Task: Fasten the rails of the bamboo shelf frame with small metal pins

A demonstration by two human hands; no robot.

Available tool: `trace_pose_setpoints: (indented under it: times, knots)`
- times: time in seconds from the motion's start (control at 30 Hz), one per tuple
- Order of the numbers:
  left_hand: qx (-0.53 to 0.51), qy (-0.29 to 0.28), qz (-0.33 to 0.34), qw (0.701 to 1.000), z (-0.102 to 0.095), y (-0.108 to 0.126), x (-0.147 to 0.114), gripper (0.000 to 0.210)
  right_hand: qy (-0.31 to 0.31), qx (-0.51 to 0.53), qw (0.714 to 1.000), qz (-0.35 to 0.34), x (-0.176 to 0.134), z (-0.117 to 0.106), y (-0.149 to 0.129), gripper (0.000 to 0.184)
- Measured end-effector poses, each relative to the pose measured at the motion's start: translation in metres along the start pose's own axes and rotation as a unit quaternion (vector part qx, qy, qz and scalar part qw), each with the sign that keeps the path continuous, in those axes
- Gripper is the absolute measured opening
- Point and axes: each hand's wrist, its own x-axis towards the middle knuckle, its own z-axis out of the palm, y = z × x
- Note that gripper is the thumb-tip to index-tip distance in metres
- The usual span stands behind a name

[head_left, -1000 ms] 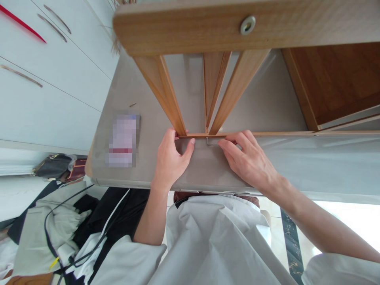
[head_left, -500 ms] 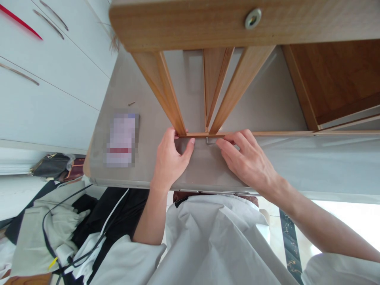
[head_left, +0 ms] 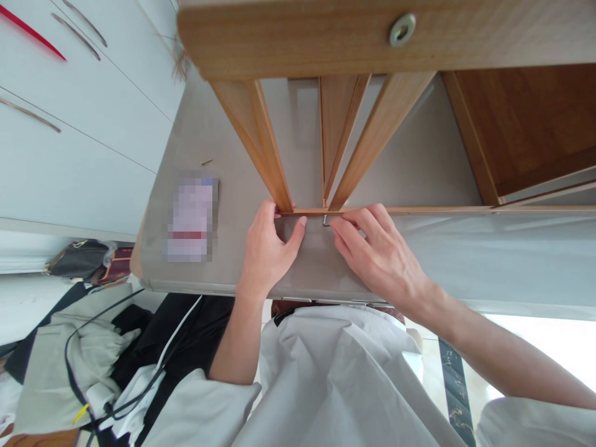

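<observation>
A wooden frame [head_left: 298,43] with upright slats stands on the grey table, its thin lower rail [head_left: 307,212] running left to right before me. My left hand [head_left: 272,242] grips the left end of that rail near a slat's foot, fingers behind it and partly hidden, thumb in front. A small L-shaped hex key [head_left: 325,221] meets the rail's near face below another slat. My right hand [head_left: 375,248] pinches the key's long arm between thumb and fingertips, covering most of it.
On the grey table [head_left: 223,261] a blurred-out flat item [head_left: 190,217] lies to the left, with a small screw [head_left: 207,162] behind it. White drawers [head_left: 93,155] flank the table. Clothes and cables [head_left: 116,347] are heaped at lower left. A brown panel [head_left: 544,118] fills the right.
My right hand has shifted slightly left, closer to the hex key's bend, so less of its arm shows. My left hand stays in place. The upper wooden rail appears slightly farther right.
</observation>
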Motion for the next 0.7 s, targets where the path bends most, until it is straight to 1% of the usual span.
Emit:
trace_pose_setpoints:
  times: [0.23,0.4,0.7]
  knots:
    - [-0.002,-0.001,-0.003,1.000,-0.0001,-0.0002,0.0000,0.029,0.010,0.046,0.998,0.052,0.0005,-0.0001,0.0018,0.032]
    - [-0.006,0.001,-0.001,1.000,0.0003,0.0000,-0.0001,0.029,0.022,0.052,0.997,0.054,0.0009,0.0016,0.0032,0.031]
    - [-0.003,-0.001,-0.002,1.000,0.0000,-0.0002,0.0001,0.030,0.023,0.079,0.995,0.051,0.0019,0.0013,0.0060,0.032]
